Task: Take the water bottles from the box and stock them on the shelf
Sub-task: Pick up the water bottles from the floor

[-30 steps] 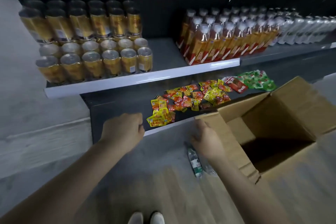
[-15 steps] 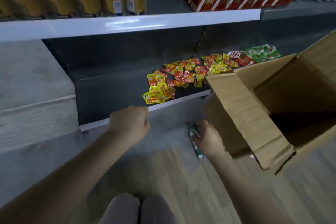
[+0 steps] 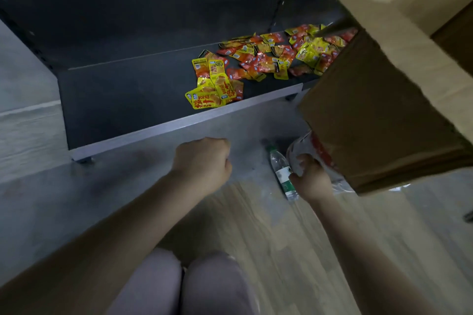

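- Left hand, centre of the frame: fingers curled into a loose fist that holds nothing; it hangs above the grey floor just in front of the shelf edge.
- Right hand, right of centre: fingers narrow, pinching a piece of clear plastic wrap with red print, which lies against the lower corner of the box.
- Water bottle, just left of the right hand: a clear bottle with a green cap and a green-and-white label, lying on its side on the floor, cap toward the shelf. Whether the hand touches it cannot be told.
- Cardboard box, right side of the frame: brown, tilted, with one pale flap raised toward the upper right corner; its inside is not in view.
- Bottom shelf, upper half of the frame: a dark board with a pale front edge, set low above the floor on short feet.
- Snack packets, upper centre to upper right: yellow, orange and red packets strewn loosely on the shelf, the nearest ones reaching its front edge, the farthest hidden behind the box.
- Knees, bottom centre: two knees in pale cloth, above wood-pattern flooring that meets the grey floor near the hands.
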Available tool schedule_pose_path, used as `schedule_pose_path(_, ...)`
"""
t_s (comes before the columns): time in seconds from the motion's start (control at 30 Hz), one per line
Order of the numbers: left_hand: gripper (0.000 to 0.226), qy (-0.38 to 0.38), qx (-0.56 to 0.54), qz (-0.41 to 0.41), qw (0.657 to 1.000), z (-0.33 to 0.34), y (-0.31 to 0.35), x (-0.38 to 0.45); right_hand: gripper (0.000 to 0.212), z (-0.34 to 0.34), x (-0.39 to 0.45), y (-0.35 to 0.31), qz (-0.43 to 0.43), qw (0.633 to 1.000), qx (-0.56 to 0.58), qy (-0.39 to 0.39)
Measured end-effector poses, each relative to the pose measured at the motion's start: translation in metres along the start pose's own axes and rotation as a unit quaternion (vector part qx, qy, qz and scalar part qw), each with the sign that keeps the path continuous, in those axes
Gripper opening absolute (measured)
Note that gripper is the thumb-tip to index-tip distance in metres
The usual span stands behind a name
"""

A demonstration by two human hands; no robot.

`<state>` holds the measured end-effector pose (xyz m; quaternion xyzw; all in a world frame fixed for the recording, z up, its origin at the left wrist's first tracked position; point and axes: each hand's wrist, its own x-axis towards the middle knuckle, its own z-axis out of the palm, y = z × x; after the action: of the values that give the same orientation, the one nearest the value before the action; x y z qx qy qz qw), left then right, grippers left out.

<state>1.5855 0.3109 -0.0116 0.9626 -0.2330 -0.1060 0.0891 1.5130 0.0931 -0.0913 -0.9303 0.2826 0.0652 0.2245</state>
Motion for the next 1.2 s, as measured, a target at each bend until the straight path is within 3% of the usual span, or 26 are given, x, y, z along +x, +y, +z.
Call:
schedule_pose_path(0.17, 0.02, -0.011, -0.024, 0.026, 0.999, 0.048, 0.008, 0.014, 0.05, 0.04, 0.026, 0.031, 0.053, 0.998, -0.007, -0.023)
schedule_pose_path(0.6, 0.024, -0.055, -0.061, 0.017, 0.996, 0.146, 0.003, 0.049, 0.049, 0.129, 0.086, 0.1, 0.096, 0.991, -0.078, -0.06)
schedule_pose_path(1.2, 0.024, -0.083, -0.025, 0.036, 0.996, 0.198, -0.004, 0.078, 0.066, 0.198, 0.136, 0.144, 0.131, 0.973, -0.14, -0.126)
